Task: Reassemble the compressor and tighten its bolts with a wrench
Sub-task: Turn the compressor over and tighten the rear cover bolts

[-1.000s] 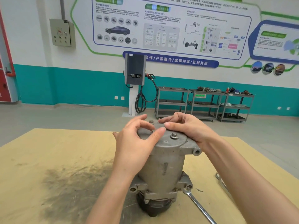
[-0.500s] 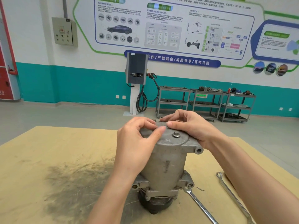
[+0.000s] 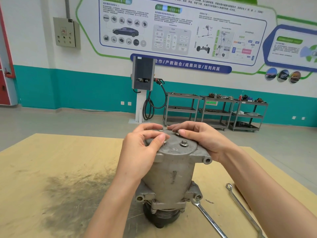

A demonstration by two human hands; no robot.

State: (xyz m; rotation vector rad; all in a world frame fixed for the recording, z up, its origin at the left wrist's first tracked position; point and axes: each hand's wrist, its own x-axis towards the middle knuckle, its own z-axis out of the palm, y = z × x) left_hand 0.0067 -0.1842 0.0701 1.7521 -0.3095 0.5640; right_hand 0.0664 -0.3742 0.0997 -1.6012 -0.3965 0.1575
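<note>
The grey metal compressor (image 3: 169, 177) stands upright on the wooden table (image 3: 51, 160), pulley end down. Its round top cover (image 3: 178, 148) carries several bolts. My left hand (image 3: 140, 153) wraps the cover's left side and pinches a bolt (image 3: 165, 142) under thumb and forefinger. My right hand (image 3: 204, 140) comes in from the right, its thumb and fingers pinching another bolt (image 3: 177, 134) near the far edge. A third bolt (image 3: 184, 143) stands untouched in the cover. Two shiny wrenches lie on the table: one (image 3: 208, 219) beside the compressor's base, one (image 3: 243, 208) further right under my right forearm.
A dark greasy smear (image 3: 72, 194) covers the table left of the compressor. Beyond the table lies open grey floor, with a charging post (image 3: 142, 86) and metal shelf carts (image 3: 216, 110) along the teal wall.
Both hands stay on the top cover while their fingers shift a little around the bolts. The second wrench on the right has come into view.
</note>
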